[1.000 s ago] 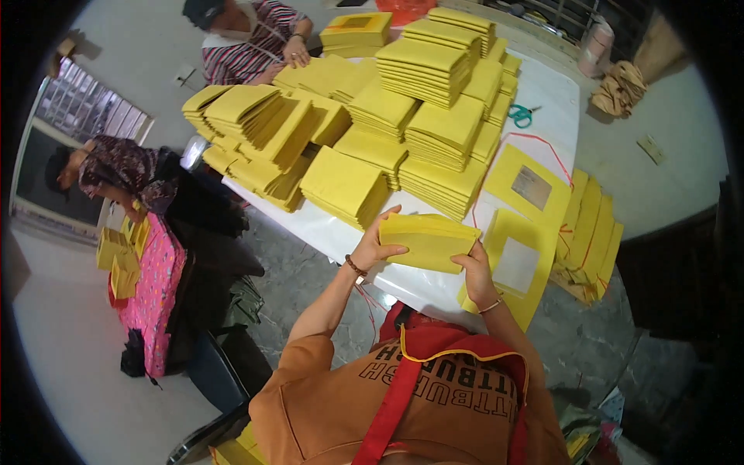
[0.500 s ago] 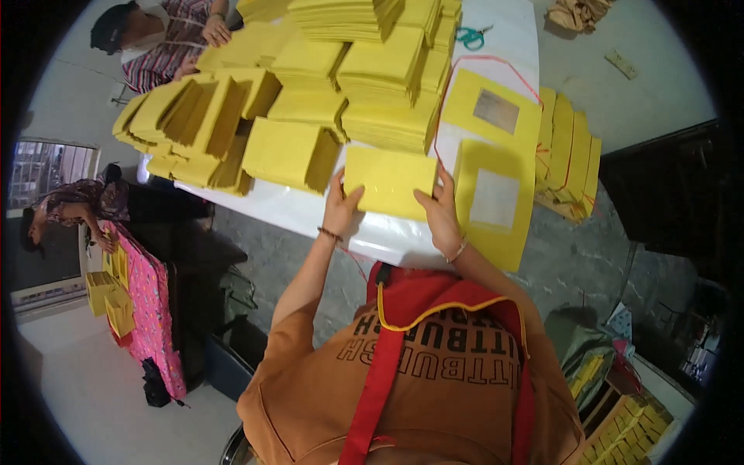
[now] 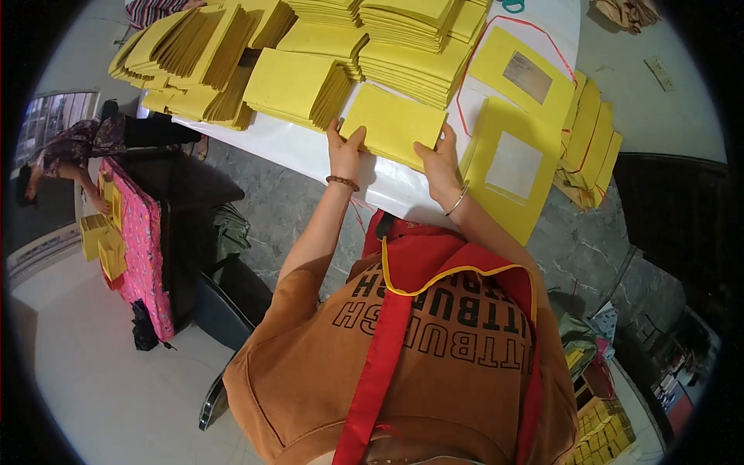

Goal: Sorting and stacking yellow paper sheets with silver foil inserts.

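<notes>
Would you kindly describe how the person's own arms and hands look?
The left hand and right hand are gloveless. A dark brown beaded bracelet circles the left wrist; a thin, pale, shiny bangle circles the right. The orange-brown left sleeve ends around the elbow.

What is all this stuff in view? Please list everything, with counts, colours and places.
Folded packet: 1, yellow, between both hands
Packet stacks: many, yellow, on main table
Main table: 1, white-topped, ahead
Panelled sheets: at least 2, yellow, table's right
Red cord: 1, red, beside sheets
Handle: 1, teal, cut off, top edge
Tied bundles: several, yellow, right
Crumpled paper: 1, brown, upper right
Covered table: 1, pink, left
Chair: 1, black, lower left
Co-workers: 2, patterned clothes, left and upper left
Lower-right clutter: uncountable, mixed
Apron: 1, red, wearer's front
Shirt: 1, orange-brown, under apron
Left hand: 1, bare, packet's left
Right hand: 1, bare, packet's right
</notes>
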Demonstrator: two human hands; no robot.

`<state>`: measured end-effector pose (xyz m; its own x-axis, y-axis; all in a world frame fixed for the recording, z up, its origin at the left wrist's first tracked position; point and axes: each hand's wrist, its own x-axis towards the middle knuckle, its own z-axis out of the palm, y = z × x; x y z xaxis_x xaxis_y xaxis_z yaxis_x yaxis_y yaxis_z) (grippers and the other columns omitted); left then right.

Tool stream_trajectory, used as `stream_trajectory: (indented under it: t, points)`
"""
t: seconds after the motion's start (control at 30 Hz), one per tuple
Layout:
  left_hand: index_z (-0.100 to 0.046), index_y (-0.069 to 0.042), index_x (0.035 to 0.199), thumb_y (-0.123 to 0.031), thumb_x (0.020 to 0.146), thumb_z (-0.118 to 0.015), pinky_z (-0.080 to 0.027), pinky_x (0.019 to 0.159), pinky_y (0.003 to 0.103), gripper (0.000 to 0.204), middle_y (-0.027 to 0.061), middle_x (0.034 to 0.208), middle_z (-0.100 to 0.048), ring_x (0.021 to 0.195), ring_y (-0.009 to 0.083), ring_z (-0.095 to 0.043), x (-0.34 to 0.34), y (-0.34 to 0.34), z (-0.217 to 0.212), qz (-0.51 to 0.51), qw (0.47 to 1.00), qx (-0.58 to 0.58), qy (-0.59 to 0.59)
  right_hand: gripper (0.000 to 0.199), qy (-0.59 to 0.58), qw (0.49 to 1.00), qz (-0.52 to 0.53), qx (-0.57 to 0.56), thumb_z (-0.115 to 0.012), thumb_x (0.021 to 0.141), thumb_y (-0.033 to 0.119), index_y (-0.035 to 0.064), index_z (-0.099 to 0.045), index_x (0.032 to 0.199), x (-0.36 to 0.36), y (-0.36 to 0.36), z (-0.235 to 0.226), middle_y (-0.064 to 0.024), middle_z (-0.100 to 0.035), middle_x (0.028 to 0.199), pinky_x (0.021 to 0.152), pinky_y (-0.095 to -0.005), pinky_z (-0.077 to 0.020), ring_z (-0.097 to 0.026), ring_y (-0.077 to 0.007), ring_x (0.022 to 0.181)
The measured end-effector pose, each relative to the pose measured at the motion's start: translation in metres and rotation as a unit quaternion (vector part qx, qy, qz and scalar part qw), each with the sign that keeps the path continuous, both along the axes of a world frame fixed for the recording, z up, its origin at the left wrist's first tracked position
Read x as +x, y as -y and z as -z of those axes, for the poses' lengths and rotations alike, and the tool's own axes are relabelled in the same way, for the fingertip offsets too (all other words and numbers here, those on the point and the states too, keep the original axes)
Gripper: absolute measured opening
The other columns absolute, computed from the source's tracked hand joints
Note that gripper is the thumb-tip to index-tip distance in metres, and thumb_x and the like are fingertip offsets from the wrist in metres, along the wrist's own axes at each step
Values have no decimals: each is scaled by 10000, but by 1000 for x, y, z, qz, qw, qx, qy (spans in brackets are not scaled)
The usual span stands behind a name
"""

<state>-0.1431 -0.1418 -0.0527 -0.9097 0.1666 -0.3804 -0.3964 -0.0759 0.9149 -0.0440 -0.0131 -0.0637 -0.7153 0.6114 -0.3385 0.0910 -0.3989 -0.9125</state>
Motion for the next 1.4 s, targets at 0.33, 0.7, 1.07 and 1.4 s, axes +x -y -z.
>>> stream_trajectory:
  t: [0.33, 0.7, 1.07, 1.4]
  points:
    - [-269, 3, 1286, -199, 671, -636, -210, 982, 453, 744, 235, 1340, -218, 1203, 351, -263, 42, 0, -10, 40, 870, -364, -331, 645, 48, 995, -25, 88, -556, 706, -30, -22, -243, 1270, -18, -2, 3, -167, -351, 1213, 972, -316, -317, -381, -274, 1145]
    - [-458, -171, 1231, -391, 822, -486, -199, 975, 492, 465, 136, 1306, -367, 1195, 342, -305, 1, -18, 7, 270, 612, -466, -579, 576, 70, 986, -93, 120, -570, 756, 41, 5, -289, 1257, 1, -6, -56, -152, -413, 1164, 904, -310, -370, -437, -242, 1085]
    - [-534, -115, 1126, -276, 805, -537, -263, 924, 493, 359, 134, 1222, -438, 1133, 339, -357, 9, -35, -36, 270, 599, -427, -621, 340, 19, 979, 88, 185, -530, 847, 102, 24, -482, 1175, 165, -123, -90, -53, -528, 1068, 799, -239, -420, -483, -123, 992]
    - [-415, 4, 1219, -87, 766, -632, -452, 744, 266, 510, 102, 1021, -490, 848, 176, -515, 116, -96, -14, 348, 902, -36, -251, 287, 124, 946, 160, 253, -557, 793, 89, 12, -556, 1069, 202, -98, -24, -76, -561, 995, 801, -272, -425, -542, -159, 883]
